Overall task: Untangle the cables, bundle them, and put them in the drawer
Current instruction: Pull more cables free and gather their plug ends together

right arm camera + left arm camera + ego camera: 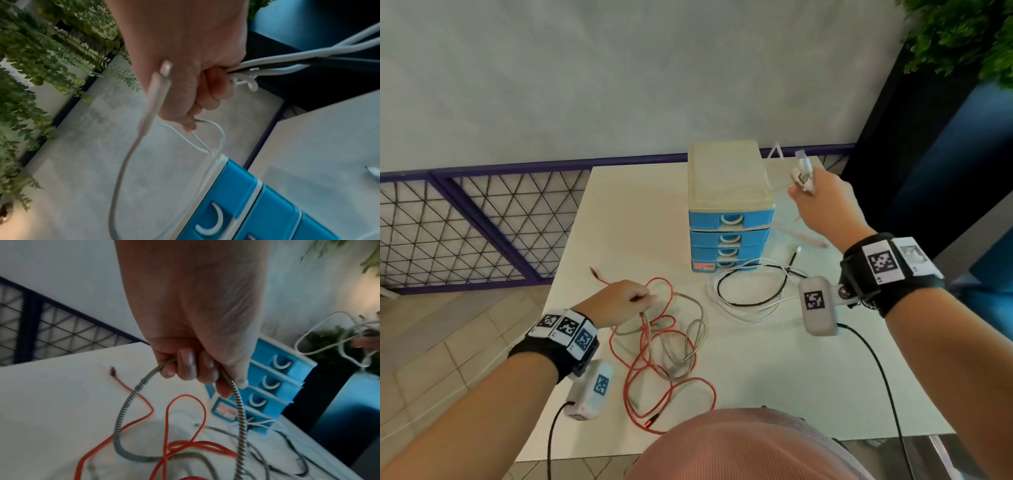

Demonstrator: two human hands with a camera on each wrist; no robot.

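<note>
My left hand [625, 297] grips the grey spiral-wrapped metal-sheathed cable [236, 402] in a closed fist, both strands hanging from the fingers [186, 365] toward the white tabletop [774, 377]. The thin red cable [650, 373] lies in loose loops on that tabletop, crossing the grey cable at several points; the two are not yet separated. My right hand [822, 202] is raised beside the cream-topped plastic mini chest with four blue drawers [729, 205] and clenches a gathered bunch of white cable [287, 60], with a loop [131, 154] hanging below the fist. A further black and white cable pair [753, 291] rests coiled on the tabletop in front of the chest. All four drawers appear closed. Step in hand, by my judgement: untangling, with one white bundle largely formed. Next move calls for freeing a hand to pull a drawer open, since both are occupied; the grey cable should be lifted clear of the red loops without tightening the crossing near the centre
</note>
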